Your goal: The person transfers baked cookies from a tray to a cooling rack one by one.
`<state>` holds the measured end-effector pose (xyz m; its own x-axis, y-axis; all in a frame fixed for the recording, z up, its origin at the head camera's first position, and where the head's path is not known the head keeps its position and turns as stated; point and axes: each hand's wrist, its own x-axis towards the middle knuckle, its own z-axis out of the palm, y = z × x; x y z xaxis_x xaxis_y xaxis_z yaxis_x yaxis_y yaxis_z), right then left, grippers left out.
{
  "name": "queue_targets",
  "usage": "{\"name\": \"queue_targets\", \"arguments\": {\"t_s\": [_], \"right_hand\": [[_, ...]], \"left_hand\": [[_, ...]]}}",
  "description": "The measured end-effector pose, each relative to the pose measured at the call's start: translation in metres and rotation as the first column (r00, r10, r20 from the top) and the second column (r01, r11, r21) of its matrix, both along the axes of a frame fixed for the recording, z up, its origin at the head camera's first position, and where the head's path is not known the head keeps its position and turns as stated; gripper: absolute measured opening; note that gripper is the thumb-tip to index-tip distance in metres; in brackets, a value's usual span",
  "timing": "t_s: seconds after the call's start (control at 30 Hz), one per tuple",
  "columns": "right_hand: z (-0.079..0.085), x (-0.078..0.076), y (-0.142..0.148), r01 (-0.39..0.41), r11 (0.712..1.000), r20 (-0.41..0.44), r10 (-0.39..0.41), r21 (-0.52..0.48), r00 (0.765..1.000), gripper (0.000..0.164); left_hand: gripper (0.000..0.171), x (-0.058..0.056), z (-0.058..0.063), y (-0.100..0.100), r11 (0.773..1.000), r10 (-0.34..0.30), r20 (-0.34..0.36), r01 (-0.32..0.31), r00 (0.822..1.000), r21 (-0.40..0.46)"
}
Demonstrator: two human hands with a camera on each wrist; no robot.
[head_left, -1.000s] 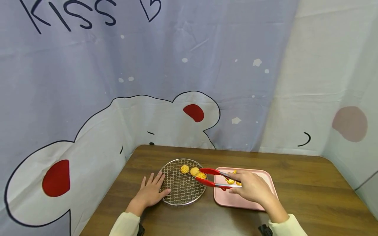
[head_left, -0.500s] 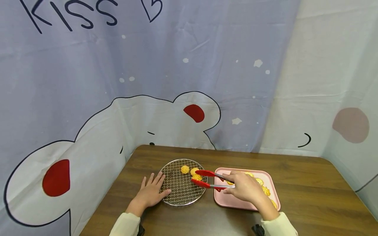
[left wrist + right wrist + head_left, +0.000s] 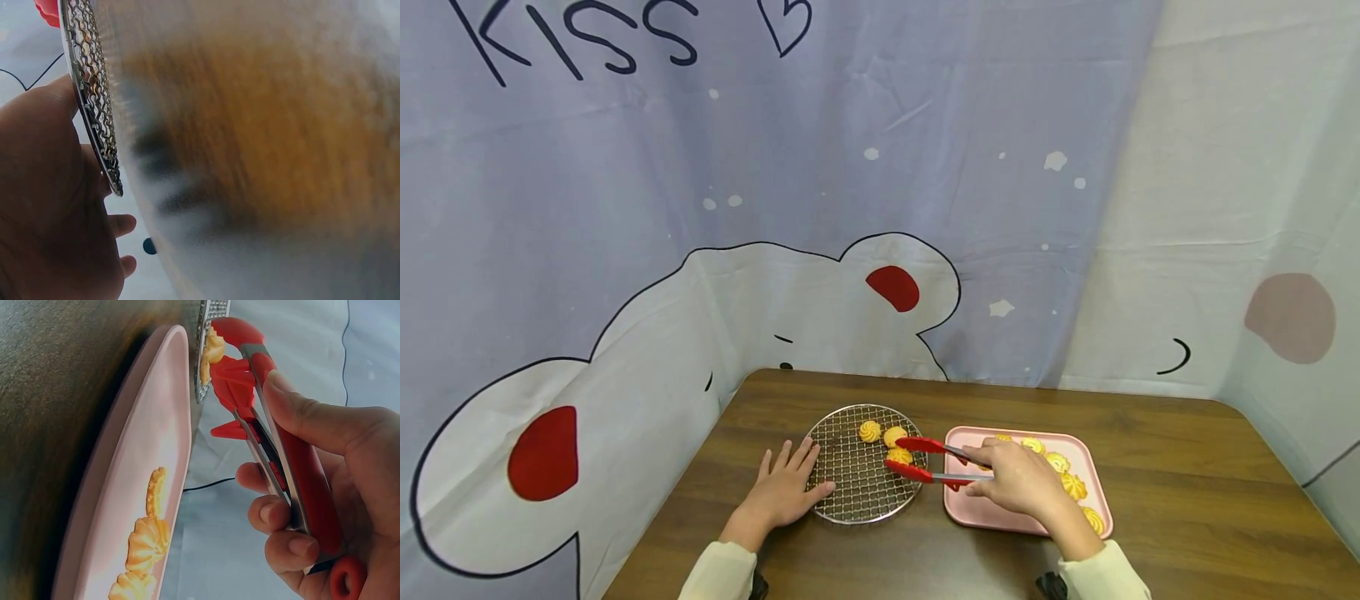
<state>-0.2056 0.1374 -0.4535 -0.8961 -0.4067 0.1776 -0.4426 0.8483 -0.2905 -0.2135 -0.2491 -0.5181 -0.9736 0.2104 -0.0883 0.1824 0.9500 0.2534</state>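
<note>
My right hand (image 3: 1018, 477) grips red-tipped metal tongs (image 3: 910, 472) over the right side of a round wire cooling rack (image 3: 857, 496). A swirled yellow butter cookie (image 3: 899, 456) sits between the tong tips, close over the mesh. In the right wrist view the thumb presses one arm of the tongs (image 3: 300, 481) while the fingers curl round the other. Behind that cookie, two more cookies (image 3: 869, 431) lie on the rack. My left hand (image 3: 778, 492) rests with spread, straight fingers at the rack's left rim.
A pink tray (image 3: 992, 512) stands right of the rack, with several cookies (image 3: 1072, 486) along its far and right sides; the right hand and tongs cover part of it. Both stand on a brown wooden table (image 3: 1195, 483). A printed curtain (image 3: 1000, 192) hangs behind.
The right hand has brought the tongs and cookie a little left and toward me over the rack. More of the tray's cookies show now. The left hand has stayed put.
</note>
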Motion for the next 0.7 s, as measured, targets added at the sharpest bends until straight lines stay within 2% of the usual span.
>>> {"name": "queue_targets", "arguments": {"t_s": [0.7], "right_hand": [[-0.0078,-0.0026,-0.0014,0.03,1.0,0.023,-0.03,0.009,0.999,0.054]], "left_hand": [[0.08,0.0001,-0.0009,-0.0007,1.0,-0.003,0.003,0.003,1.0,0.008]]}}
